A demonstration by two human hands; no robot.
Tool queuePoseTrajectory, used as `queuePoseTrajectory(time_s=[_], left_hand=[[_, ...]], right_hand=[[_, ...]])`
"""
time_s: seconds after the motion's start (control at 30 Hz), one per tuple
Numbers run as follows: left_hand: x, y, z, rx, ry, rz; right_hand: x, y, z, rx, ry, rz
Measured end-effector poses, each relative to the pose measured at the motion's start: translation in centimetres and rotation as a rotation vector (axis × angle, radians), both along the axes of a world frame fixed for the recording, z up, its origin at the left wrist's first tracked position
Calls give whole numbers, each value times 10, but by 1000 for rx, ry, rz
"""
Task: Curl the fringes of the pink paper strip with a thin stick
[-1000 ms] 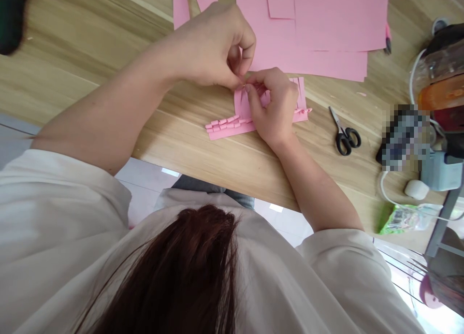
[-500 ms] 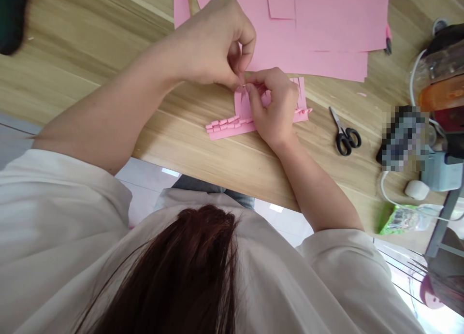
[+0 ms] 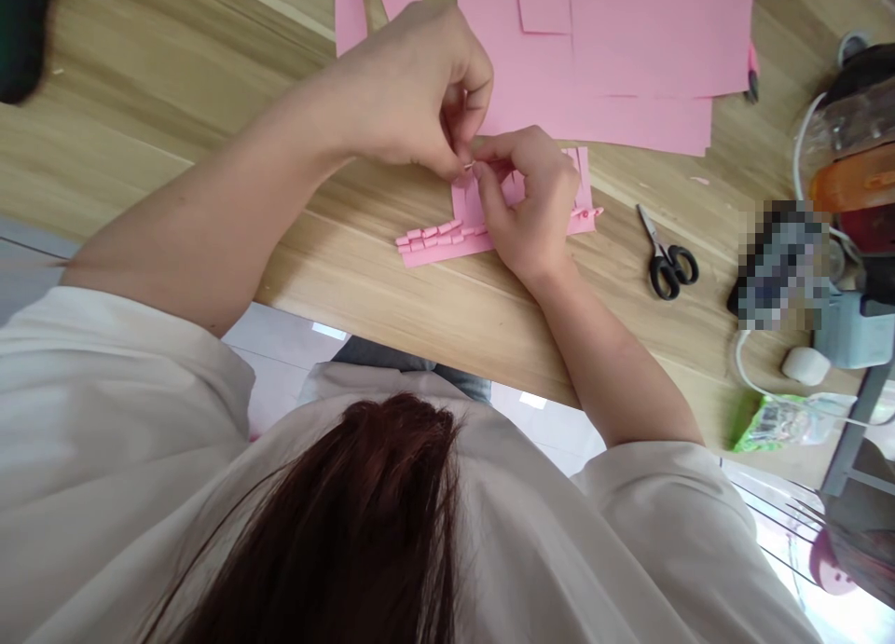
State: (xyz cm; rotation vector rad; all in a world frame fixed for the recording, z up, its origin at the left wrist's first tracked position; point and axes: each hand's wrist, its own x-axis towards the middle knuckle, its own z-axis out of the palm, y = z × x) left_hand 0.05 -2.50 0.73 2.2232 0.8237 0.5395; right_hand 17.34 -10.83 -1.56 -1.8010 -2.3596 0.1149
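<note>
A piece of pink paper cut with slits lies near the table's front edge, partly covered by my right hand. Small rolled pink paper pieces run in rows along its lower side. My left hand reaches in from above with the wrist bent, thumb and finger pinched at the paper's upper edge. Against those fingertips, my right hand pinches too, its palm over the paper. A tiny pale sliver shows between the fingertips; its kind is too small to tell.
Large pink paper sheets lie at the back, with loose pink strips to their left. Black-handled scissors rest right of my hands. Farther right are a white cable, a white charger, a green packet and an orange item.
Both hands keep almost the same pinch at the paper's edge. Only my fingertips shift very slightly, and the view moves a little.
</note>
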Motion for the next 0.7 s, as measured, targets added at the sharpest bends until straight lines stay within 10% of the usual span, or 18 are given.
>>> queuePoseTrajectory(time_s=[0.7], left_hand=[[0, -1, 1, -32, -73, 38]], right_hand=[[2, 4, -10, 3, 66, -20]])
